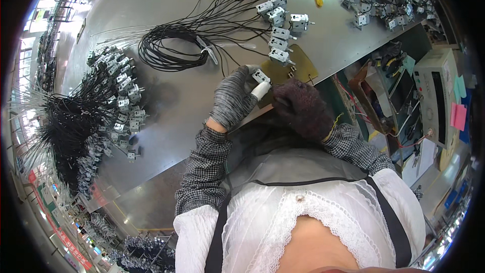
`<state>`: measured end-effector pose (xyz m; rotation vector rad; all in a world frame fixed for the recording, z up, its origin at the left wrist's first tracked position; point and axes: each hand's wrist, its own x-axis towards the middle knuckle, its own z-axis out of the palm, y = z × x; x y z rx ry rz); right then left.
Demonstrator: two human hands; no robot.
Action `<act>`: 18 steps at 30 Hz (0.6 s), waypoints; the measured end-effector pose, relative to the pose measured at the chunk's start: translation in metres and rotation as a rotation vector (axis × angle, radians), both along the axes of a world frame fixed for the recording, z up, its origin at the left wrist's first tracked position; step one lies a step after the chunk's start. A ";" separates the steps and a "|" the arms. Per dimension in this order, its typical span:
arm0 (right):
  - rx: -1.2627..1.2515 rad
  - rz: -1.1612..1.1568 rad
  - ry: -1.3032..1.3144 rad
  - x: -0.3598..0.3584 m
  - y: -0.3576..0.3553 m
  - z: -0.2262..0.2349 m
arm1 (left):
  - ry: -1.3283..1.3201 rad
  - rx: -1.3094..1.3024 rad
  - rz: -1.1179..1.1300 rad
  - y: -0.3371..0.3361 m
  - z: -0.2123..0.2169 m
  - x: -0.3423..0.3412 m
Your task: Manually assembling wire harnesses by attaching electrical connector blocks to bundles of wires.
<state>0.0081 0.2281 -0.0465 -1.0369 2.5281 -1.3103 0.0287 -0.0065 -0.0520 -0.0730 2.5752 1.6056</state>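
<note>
small white-and-metal component (260, 76), probably wired, between gloved fingers (261, 90)

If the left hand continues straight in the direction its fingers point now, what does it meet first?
The left hand points up and to the right and already touches a small metal component with a white part. Straight beyond, it would probably first meet the nearest wired metal component in the row on the grey table; depth is unclear.
</note>
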 end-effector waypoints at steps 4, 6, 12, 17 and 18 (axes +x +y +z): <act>-0.215 -0.068 -0.591 0.005 0.006 -0.007 | 0.007 -0.130 -0.013 0.004 0.018 -0.003; -0.285 -0.077 -0.971 0.007 0.008 -0.007 | -0.068 -0.139 -0.019 0.006 0.024 0.001; -0.100 -0.126 -0.254 0.021 0.008 -0.011 | 0.083 -0.318 -0.049 0.012 0.026 0.003; -0.406 -0.099 -1.377 0.003 0.009 0.009 | 0.051 -0.185 0.016 0.011 0.012 0.004; -0.406 -0.099 -1.376 0.004 0.009 0.002 | 0.060 -0.196 0.012 0.011 0.013 0.004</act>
